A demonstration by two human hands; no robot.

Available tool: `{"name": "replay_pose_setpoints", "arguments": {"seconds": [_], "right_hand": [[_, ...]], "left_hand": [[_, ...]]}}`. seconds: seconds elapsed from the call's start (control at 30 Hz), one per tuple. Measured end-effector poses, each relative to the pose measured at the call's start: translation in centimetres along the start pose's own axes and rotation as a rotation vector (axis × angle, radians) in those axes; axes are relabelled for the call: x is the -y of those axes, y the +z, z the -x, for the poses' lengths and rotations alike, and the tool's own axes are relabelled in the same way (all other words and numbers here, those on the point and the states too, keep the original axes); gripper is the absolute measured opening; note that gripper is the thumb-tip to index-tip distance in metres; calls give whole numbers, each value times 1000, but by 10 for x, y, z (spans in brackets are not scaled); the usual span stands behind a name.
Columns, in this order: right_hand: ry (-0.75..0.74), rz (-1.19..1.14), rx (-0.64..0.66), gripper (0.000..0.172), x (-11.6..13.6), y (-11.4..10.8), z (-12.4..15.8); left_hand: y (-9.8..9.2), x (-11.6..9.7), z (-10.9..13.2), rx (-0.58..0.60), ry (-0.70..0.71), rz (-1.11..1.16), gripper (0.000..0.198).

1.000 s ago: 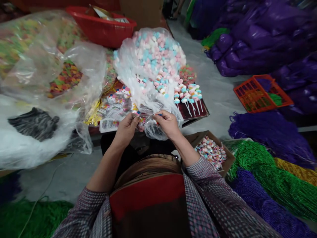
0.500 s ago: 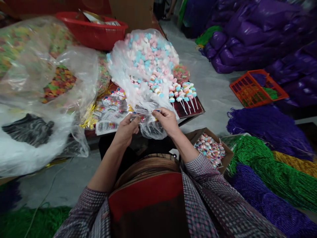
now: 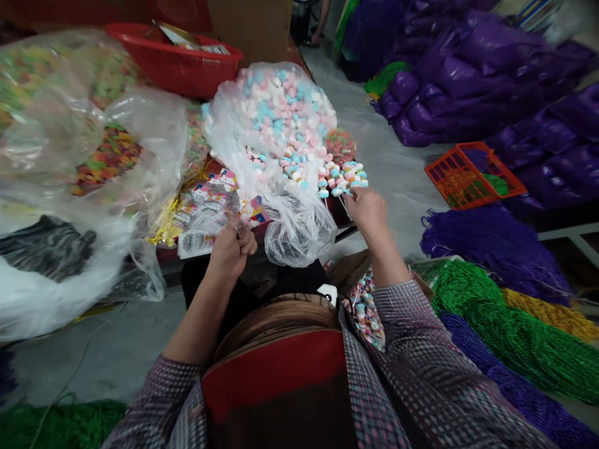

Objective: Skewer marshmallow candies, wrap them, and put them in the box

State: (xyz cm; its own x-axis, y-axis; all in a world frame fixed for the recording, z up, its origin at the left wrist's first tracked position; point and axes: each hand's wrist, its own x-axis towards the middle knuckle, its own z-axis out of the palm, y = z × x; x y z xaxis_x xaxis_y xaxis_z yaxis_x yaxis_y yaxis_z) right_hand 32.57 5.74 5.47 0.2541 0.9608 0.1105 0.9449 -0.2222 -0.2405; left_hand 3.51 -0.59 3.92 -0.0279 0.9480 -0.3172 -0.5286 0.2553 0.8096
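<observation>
My left hand (image 3: 233, 246) is closed on a small clear plastic wrapper (image 3: 234, 219) in front of the printed wrappers (image 3: 206, 209) on the table. My right hand (image 3: 367, 212) reaches to the table's right edge, its fingers pinched on the sticks of the marshmallow skewers (image 3: 339, 178); how many sticks it grips cannot be made out. Behind the skewers sits a large clear bag of pink, blue and white marshmallows (image 3: 285, 106). The bag's crumpled plastic (image 3: 299, 227) hangs over the front edge between my hands.
A red basin (image 3: 187, 65) stands at the back. Bags of colourful gummies (image 3: 110, 156) fill the left. A box of wrapped candy (image 3: 367, 312) is below my right forearm. Right are an orange basket (image 3: 472, 174), purple bags (image 3: 458, 75) and green string bundles (image 3: 510, 324).
My right hand has left the wrapper between both hands and moved right to the skewers' sticks. My left hand has drawn slightly left, still holding the wrapper.
</observation>
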Motion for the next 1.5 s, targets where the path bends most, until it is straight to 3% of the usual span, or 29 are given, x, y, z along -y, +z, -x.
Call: {"name": "replay_pose_setpoints", "arguments": {"seconds": [0.07,0.17,0.37,0.43,0.53,0.63,0.73,1.0,1.23,1.5], "right_hand": [[53,114,101,33,-3,1,-2],[73,165,153,34,-5,8,1],[99,83,69,35,-17,26,-2],[136,-56,-23,34,-24,30,-2],[138,-456,-129,31,-30,32,5],[107,-862,-117,28,-28,28,23],[-4,-1024,-44,30,-20,22,47],[-105,-1073,63,22,-3,12,80],[-145,-1084,73,15,2,11,83],[-197,-966,144,22,0,10,80]], "left_hand": [[1,0,0,3,-23,18,67],[2,-1,-1,-8,-34,20,68],[2,-4,-2,-48,-33,16,66],[2,-4,-2,-45,-39,23,67],[-1,-4,-3,-45,-38,36,69],[-4,-5,-3,-39,-21,42,70],[-7,-4,-4,-35,-12,45,71],[-16,0,-3,-31,34,38,65],[-25,5,-3,-13,89,15,65],[-29,-6,-5,-72,152,-4,45]]}}
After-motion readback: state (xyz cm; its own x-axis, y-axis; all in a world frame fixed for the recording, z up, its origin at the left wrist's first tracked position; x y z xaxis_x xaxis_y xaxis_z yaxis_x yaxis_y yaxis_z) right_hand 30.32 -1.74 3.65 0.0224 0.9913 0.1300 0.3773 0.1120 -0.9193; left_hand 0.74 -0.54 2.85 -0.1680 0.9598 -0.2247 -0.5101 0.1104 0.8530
